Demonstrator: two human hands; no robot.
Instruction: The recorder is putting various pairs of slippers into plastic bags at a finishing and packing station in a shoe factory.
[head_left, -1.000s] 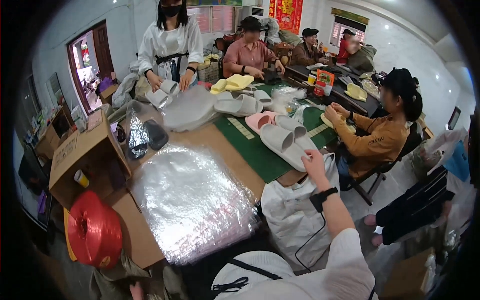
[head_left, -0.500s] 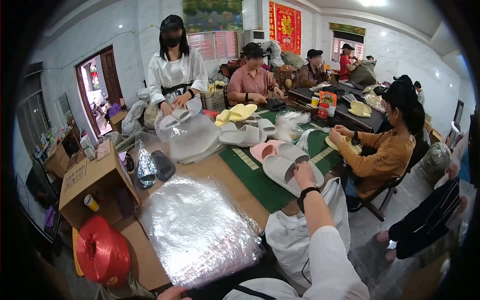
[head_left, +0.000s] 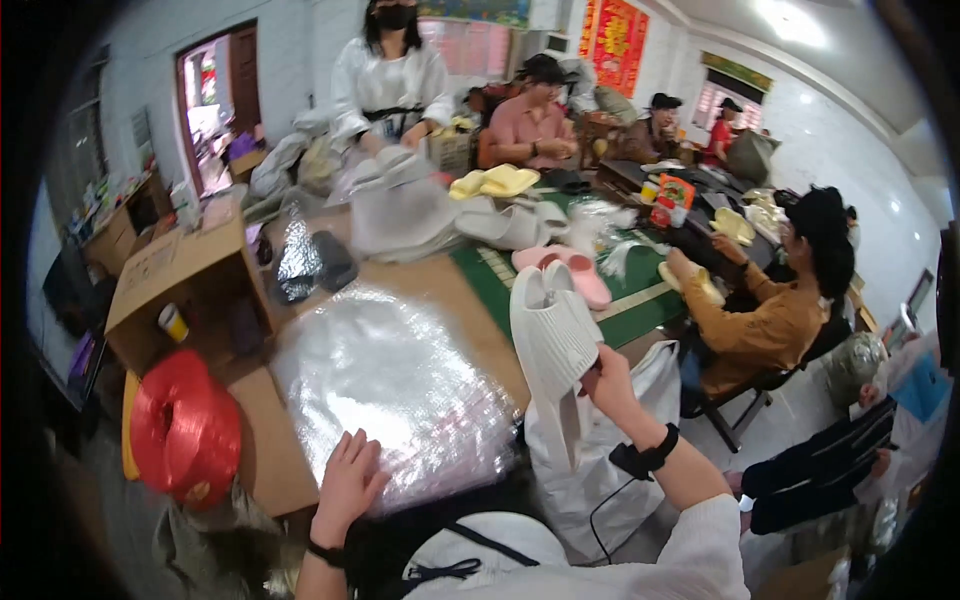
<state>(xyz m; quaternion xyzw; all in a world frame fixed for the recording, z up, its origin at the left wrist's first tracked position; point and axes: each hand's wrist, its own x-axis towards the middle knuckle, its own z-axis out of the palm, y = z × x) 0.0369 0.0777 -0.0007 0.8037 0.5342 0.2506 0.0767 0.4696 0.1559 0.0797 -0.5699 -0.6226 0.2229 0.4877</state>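
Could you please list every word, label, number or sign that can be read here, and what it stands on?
Red wall banner: large gold characters, which I won't copy out.
Cardboard box: dark printing, too blurred to read.
Clear plastic bags: reddish print near the lower edge, too blurred.
Red-orange pouch: markings too small to read.
Pale grey slippers: no readable text.

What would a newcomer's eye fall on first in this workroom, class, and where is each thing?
Probably first the shiny stack of clear plastic bags mid-table, with the left hand at its lower-left edge. Next, the big glossy red roll at lower left, in front of the open cardboard box. Then the pale grey slippers, gripped in the right hand just right of the bags.
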